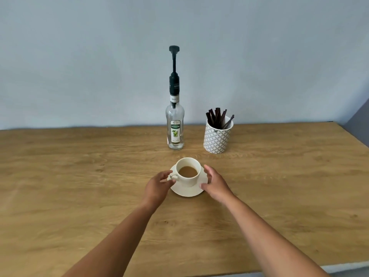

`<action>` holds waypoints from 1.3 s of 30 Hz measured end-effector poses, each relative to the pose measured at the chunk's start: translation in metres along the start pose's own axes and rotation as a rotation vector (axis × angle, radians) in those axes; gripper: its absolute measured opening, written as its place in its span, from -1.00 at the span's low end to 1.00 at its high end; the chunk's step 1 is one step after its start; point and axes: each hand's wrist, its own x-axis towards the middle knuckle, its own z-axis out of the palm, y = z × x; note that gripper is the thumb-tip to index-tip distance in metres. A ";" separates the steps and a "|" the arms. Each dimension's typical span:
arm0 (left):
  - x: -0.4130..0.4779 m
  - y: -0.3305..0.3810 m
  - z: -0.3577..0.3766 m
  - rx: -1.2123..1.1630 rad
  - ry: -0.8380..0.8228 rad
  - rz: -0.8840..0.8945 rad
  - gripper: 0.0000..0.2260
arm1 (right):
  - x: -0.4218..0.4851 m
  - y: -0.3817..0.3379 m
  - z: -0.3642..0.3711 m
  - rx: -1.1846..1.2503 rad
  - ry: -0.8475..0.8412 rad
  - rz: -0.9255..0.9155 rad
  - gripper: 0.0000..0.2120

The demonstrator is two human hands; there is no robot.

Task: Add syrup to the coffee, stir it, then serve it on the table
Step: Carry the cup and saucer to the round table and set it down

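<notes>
A white cup (189, 181) of milky coffee stands on a white saucer (186, 191) in the middle of the wooden table (79, 176). The cup's handle points left. My left hand (158, 185) is at the saucer's left edge, fingers spread near the handle. My right hand (214, 182) is at the saucer's right edge, fingers curved beside the rim. Whether either hand grips the saucer is unclear. Behind the cup stands a clear syrup bottle (175, 128) with a tall black pump, nearly empty. A patterned holder (217, 138) with several dark stir sticks (218, 118) stands to its right.
A pale blue-grey wall (99, 66) runs along the table's far edge. The table's near edge shows at the bottom right, and its right end lies beyond the holder.
</notes>
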 end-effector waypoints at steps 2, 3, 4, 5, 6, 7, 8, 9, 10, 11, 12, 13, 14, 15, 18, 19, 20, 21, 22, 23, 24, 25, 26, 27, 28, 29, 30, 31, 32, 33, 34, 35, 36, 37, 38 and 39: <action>0.002 0.001 0.003 0.000 0.028 0.000 -0.72 | 0.009 0.004 -0.002 -0.049 -0.038 0.001 -0.23; 0.002 0.001 0.004 0.004 0.045 0.003 -0.74 | 0.012 0.007 -0.002 -0.080 -0.052 -0.003 -0.22; 0.003 0.002 0.005 0.010 0.062 0.006 -0.76 | 0.016 0.009 -0.003 -0.106 -0.062 -0.011 -0.21; 0.003 0.002 0.005 0.015 0.076 0.006 -0.78 | 0.018 0.011 -0.004 -0.120 -0.069 -0.019 -0.21; 0.005 0.001 0.005 0.014 0.087 0.007 -0.79 | 0.020 0.013 -0.005 -0.125 -0.075 -0.024 -0.20; 0.007 0.000 0.006 0.010 0.095 0.006 -0.79 | 0.022 0.015 -0.006 -0.127 -0.082 -0.027 -0.20; 0.008 -0.001 0.007 0.001 0.102 0.005 -0.80 | 0.023 0.017 -0.006 -0.133 -0.087 -0.030 -0.19; 0.009 -0.002 0.007 -0.013 0.105 0.002 -0.81 | 0.024 0.019 -0.006 -0.146 -0.089 -0.034 -0.19; 0.010 -0.003 0.008 -0.032 0.106 -0.002 -0.82 | 0.025 0.021 -0.005 -0.163 -0.086 -0.041 -0.18; 0.011 -0.004 0.008 -0.049 0.106 -0.009 -0.82 | 0.027 0.022 -0.005 -0.183 -0.084 -0.050 -0.18; 0.012 -0.005 0.009 -0.064 0.109 -0.017 -0.83 | 0.027 0.024 -0.004 -0.202 -0.081 -0.059 -0.18; 0.013 -0.006 0.010 -0.075 0.114 -0.028 -0.83 | 0.028 0.025 -0.003 -0.217 -0.080 -0.067 -0.18; 0.014 -0.007 0.011 -0.082 0.120 -0.039 -0.84 | 0.028 0.026 -0.003 -0.226 -0.078 -0.073 -0.18; 0.015 -0.007 0.011 -0.081 0.124 -0.047 -0.84 | 0.028 0.027 -0.002 -0.231 -0.076 -0.078 -0.18; 0.016 -0.008 0.014 -0.076 0.128 -0.057 -0.82 | 0.028 0.029 -0.003 -0.238 -0.074 -0.089 -0.18; 0.016 -0.008 0.014 -0.077 0.132 -0.056 -0.82 | 0.028 0.029 -0.004 -0.240 -0.075 -0.093 -0.18; 0.016 -0.008 0.015 -0.075 0.135 -0.052 -0.82 | 0.028 0.029 -0.004 -0.242 -0.075 -0.098 -0.19; 0.017 -0.008 0.015 -0.074 0.139 -0.047 -0.83 | 0.028 0.029 -0.004 -0.245 -0.075 -0.101 -0.19; 0.017 -0.007 0.015 -0.074 0.142 -0.044 -0.83 | 0.029 0.030 -0.004 -0.249 -0.076 -0.102 -0.19; 0.017 -0.006 0.016 -0.076 0.146 -0.042 -0.83 | 0.029 0.029 -0.004 -0.255 -0.078 -0.099 -0.19; 0.016 -0.005 0.016 -0.079 0.150 -0.044 -0.83 | 0.030 0.029 -0.004 -0.259 -0.079 -0.096 -0.19; 0.016 -0.005 0.016 -0.082 0.154 -0.047 -0.82 | 0.030 0.029 -0.004 -0.261 -0.080 -0.093 -0.20; 0.015 -0.004 0.017 -0.082 0.158 -0.049 -0.82 | 0.031 0.029 -0.005 -0.264 -0.080 -0.093 -0.20; 0.014 -0.004 0.017 -0.081 0.160 -0.050 -0.82 | 0.031 0.029 -0.005 -0.268 -0.081 -0.094 -0.20; 0.014 -0.003 0.017 -0.080 0.162 -0.051 -0.82 | 0.031 0.029 -0.005 -0.273 -0.083 -0.096 -0.20; 0.013 -0.003 0.018 -0.078 0.165 -0.052 -0.82 | 0.031 0.029 -0.005 -0.277 -0.083 -0.097 -0.20; 0.013 -0.002 0.018 -0.077 0.168 -0.051 -0.81 | 0.032 0.030 -0.006 -0.281 -0.085 -0.099 -0.20; 0.012 -0.001 0.019 -0.081 0.168 -0.050 -0.80 | 0.032 0.030 -0.006 -0.286 -0.090 -0.103 -0.21; 0.011 -0.001 0.018 -0.090 0.165 -0.051 -0.79 | 0.032 0.030 -0.007 -0.286 -0.100 -0.108 -0.23; 0.010 0.000 0.018 -0.095 0.158 -0.053 -0.76 | 0.033 0.029 -0.009 -0.274 -0.111 -0.112 -0.26; 0.009 0.000 0.018 -0.085 0.151 -0.055 -0.72 | 0.035 0.029 -0.010 -0.245 -0.116 -0.111 -0.30; 0.009 -0.001 0.017 -0.057 0.148 -0.061 -0.67 | 0.037 0.028 -0.013 -0.204 -0.107 -0.102 -0.35; 0.009 -0.002 0.016 -0.021 0.154 -0.075 -0.63 | 0.039 0.026 -0.016 -0.167 -0.080 -0.083 -0.40; 0.010 -0.004 0.015 0.007 0.168 -0.100 -0.61 | 0.042 0.025 -0.018 -0.147 -0.034 -0.055 -0.46; 0.011 -0.005 0.014 0.010 0.180 -0.131 -0.62 | 0.045 0.023 -0.021 -0.146 0.023 -0.024 -0.52; 0.011 -0.006 0.013 -0.009 0.187 -0.165 -0.63 | 0.049 0.021 -0.022 -0.153 0.077 0.001 -0.57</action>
